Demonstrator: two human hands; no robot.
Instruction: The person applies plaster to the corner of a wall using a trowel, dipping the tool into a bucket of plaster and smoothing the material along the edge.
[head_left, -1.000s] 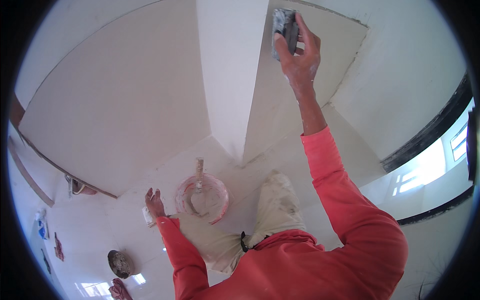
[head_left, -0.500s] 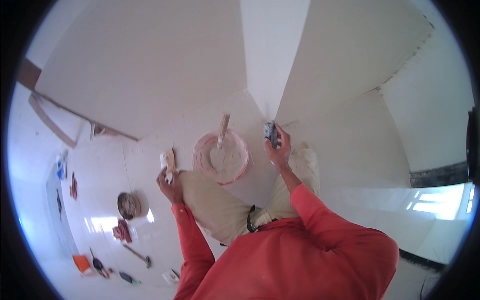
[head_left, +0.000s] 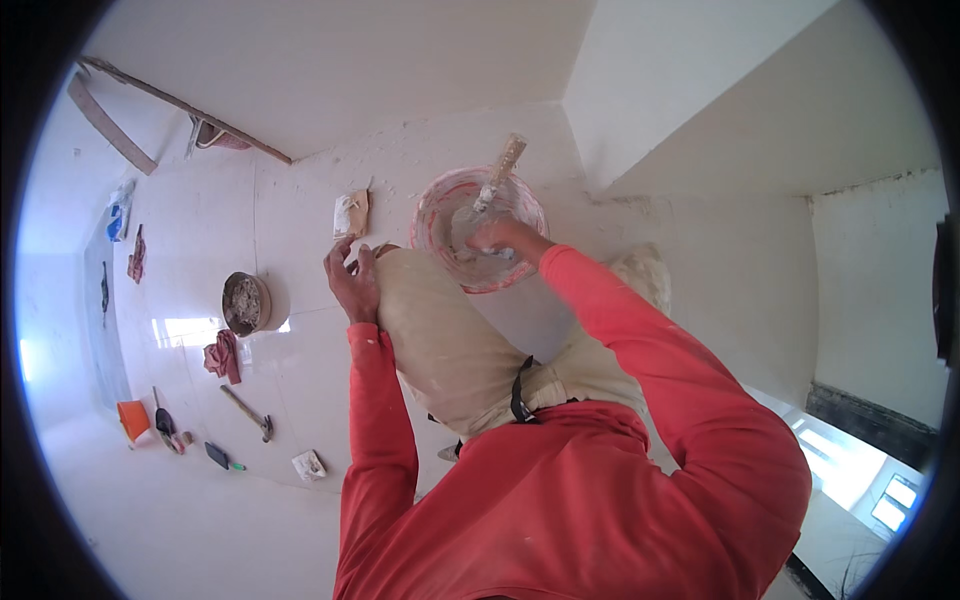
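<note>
In the head view, my right grip (head_left: 505, 237) is down inside the mouth of a round, white-smeared bucket with a red-streaked rim (head_left: 423, 215); it is blurred, and I cannot tell whether it is closed around anything. The bucket stands on the pale, glossy tiled floor (head_left: 310, 380), near the floor's far edge at the foot of the plain pale wall (head_left: 400, 70) and close to the corner by the white pillar. A brush with a light wooden handle (head_left: 507, 158) leans in it, its handle jutting past the far rim.

My left grip (head_left: 352, 282) is half wide, fingers loosely bent, beside my beige-trousered knee (head_left: 410, 290). Just beyond its fingertips lies a flat, white-and-tan piece (head_left: 351, 213); I cannot tell whether they touch.

Toward the floor's left edge are a round, brown bowl of greyish lumps (head_left: 264, 303), a crumpled dark-red cloth (head_left: 222, 355) and a wooden-handled hammer (head_left: 245, 412).
</note>
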